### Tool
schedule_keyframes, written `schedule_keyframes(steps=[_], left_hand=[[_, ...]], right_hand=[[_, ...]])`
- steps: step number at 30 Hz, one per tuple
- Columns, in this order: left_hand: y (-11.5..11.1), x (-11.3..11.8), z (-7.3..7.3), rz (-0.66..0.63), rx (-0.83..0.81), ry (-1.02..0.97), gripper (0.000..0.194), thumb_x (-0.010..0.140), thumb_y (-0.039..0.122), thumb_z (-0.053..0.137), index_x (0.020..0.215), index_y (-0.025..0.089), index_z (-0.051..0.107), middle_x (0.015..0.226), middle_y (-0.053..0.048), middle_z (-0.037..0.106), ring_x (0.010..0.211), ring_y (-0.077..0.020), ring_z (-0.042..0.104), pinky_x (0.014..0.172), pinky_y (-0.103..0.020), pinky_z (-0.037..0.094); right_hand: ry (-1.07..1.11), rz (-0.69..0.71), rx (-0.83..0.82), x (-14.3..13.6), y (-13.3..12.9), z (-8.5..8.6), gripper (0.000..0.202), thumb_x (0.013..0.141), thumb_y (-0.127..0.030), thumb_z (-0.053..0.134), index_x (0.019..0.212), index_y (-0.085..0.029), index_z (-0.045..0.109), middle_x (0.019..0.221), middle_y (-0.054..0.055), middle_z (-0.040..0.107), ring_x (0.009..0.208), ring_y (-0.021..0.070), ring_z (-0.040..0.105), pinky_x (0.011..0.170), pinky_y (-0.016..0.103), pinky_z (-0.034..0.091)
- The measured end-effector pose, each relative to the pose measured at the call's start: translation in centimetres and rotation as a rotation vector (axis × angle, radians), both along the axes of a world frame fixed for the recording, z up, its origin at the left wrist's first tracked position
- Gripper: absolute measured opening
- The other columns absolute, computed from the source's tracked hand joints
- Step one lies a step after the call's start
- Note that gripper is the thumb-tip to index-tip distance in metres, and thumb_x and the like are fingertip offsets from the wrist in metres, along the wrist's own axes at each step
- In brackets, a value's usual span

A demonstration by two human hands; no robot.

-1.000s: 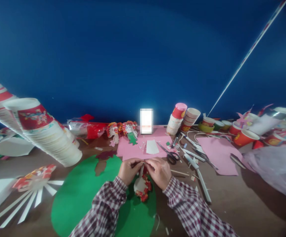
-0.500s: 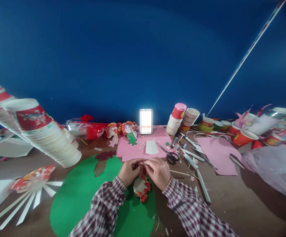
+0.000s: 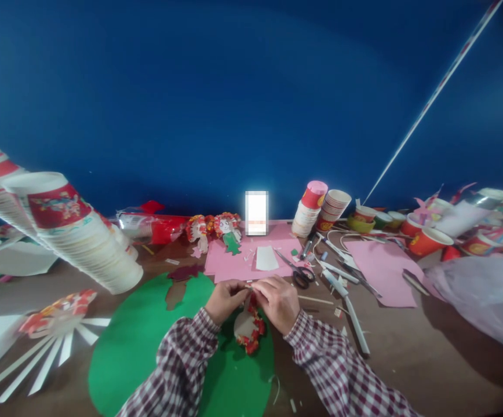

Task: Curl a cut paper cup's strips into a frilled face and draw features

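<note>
A small paper cutout with a pale grey middle and red and orange curls along its rim hangs upright below my fingertips. My left hand is closed in a pinch at its top end. My right hand pinches the same end from the other side, its fingertips meeting the left ones. A tiny strip between the fingertips is too small to make out. Beneath both hands lies a large green paper sheet, with a brown and maroon paper tree on its far edge.
Stacked paper cups lean at left, above a cut-open cup with white strips. Finished-looking paper figures, pink paper, scissors and more cup stacks stand farther back. A glue gun and a plastic bag lie right.
My left hand has shifted slightly left, its fingers stretched a little more toward the right fingertips. The cutout has turned slightly; my right hand is nearly where it was.
</note>
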State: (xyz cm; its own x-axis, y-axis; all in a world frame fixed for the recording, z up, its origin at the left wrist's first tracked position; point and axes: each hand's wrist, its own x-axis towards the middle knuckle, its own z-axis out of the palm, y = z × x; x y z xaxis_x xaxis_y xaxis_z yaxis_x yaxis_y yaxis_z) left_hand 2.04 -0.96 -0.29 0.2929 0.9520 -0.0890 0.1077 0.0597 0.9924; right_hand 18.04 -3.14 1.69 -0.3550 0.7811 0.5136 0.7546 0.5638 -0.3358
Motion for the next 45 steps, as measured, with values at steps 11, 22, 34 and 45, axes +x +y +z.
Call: schedule_keyframes(steps=[11, 22, 34, 45], left_hand=[[-0.04, 0.16, 0.08, 0.053, 0.059, 0.097, 0.036, 0.069, 0.044, 0.055, 0.063, 0.010, 0.064, 0.045, 0.001, 0.053, 0.042, -0.0077, 0.043, 0.043, -0.018, 0.034], [0.06, 0.01, 0.01, 0.042, 0.102, 0.092, 0.028, 0.069, 0.037, 0.057, 0.070, 0.011, 0.068, 0.052, -0.002, 0.061, 0.046, -0.0094, 0.048, 0.048, -0.020, 0.038], [0.25, -0.10, -0.32, 0.062, 0.038, -0.042, 0.039, 0.064, 0.032, 0.064, 0.095, 0.012, 0.049, 0.057, 0.001, 0.061, 0.049, -0.0102, 0.053, 0.048, -0.020, 0.040], [-0.12, 0.31, -0.25, 0.086, -0.042, -0.150, 0.040, 0.071, 0.039, 0.057, 0.098, 0.012, 0.047, 0.051, 0.005, 0.055, 0.044, -0.0073, 0.048, 0.046, -0.018, 0.036]], right_hand=[[-0.023, -0.011, 0.006, -0.11, -0.07, 0.02, 0.012, 0.080, -0.016, 0.050, 0.085, -0.020, 0.060, 0.079, 0.003, 0.062, 0.077, 0.0145, 0.055, 0.069, 0.025, 0.043], [0.046, -0.013, -0.095, -0.13, -0.10, -0.22, 0.017, 0.082, -0.017, 0.048, 0.096, -0.022, 0.057, 0.088, 0.003, 0.063, 0.082, 0.0158, 0.055, 0.074, 0.026, 0.041], [0.063, -0.035, -0.158, -0.15, -0.04, -0.68, 0.013, 0.082, -0.022, 0.049, 0.093, -0.021, 0.056, 0.083, 0.002, 0.063, 0.080, 0.0151, 0.055, 0.071, 0.024, 0.040], [-0.009, 0.012, -0.083, 0.14, 0.08, -0.30, 0.011, 0.080, -0.017, 0.050, 0.083, -0.020, 0.060, 0.078, 0.003, 0.063, 0.078, 0.0155, 0.054, 0.071, 0.025, 0.040]])
